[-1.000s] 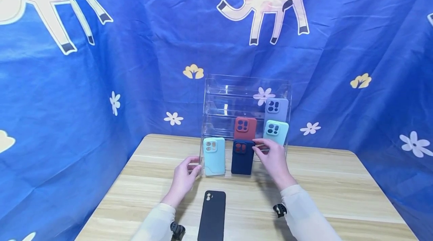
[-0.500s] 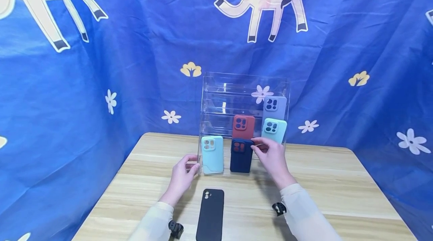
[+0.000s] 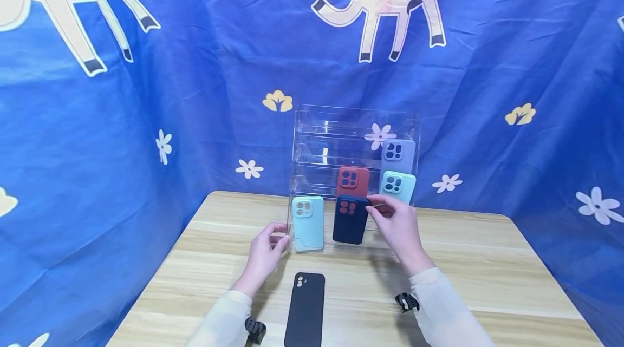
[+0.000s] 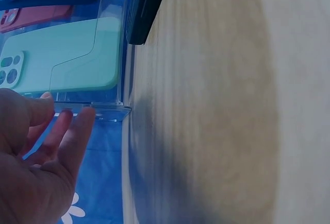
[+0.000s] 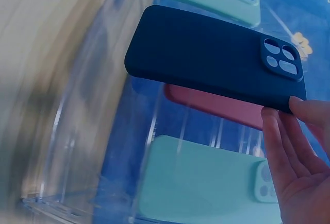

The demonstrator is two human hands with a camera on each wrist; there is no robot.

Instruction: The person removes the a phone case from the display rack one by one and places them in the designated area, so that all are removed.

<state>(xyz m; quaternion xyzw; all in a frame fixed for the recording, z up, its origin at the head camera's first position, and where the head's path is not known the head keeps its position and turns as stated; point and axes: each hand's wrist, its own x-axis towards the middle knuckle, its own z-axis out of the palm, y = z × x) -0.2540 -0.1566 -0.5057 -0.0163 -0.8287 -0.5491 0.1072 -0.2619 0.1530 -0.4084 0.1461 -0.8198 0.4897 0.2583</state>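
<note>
The six phone cases in view show plain, single-colour backs with camera cut-outs, and the printing around them is pictorial: the blue cloth (image 3: 244,54) bears white flowers, yellow plant shapes and two partly cropped spotted animals. By colour there are two mint cases and one each of navy, red, lavender and black. The right hand (image 3: 400,225) pinches the navy case (image 3: 350,225) between thumb and fingers at its upper right corner, holding it slightly tilted before the lower middle of the clear rack (image 3: 336,163); whether its bottom edge touches the rack I cannot tell. The left hand (image 3: 265,249) grips the rack's left side edge with thumb and fingertips, just beside the lower mint case (image 3: 309,228), whose foot sits behind a clear front lip with a stepped outline. The navy case hides the lower part of the red case (image 3: 358,183). To the right, the upper mint case (image 3: 402,184) covers the foot of the lavender case (image 3: 402,153), while the right hand blocks its own lower portion. The black case (image 3: 305,312) lies on the pale wooden worktop (image 3: 468,271) in front of the rack, between the forearms, cut off by the lower frame edge. Two pale sleeves (image 3: 448,303) reach in, each with a black wrist device (image 3: 407,302).
</note>
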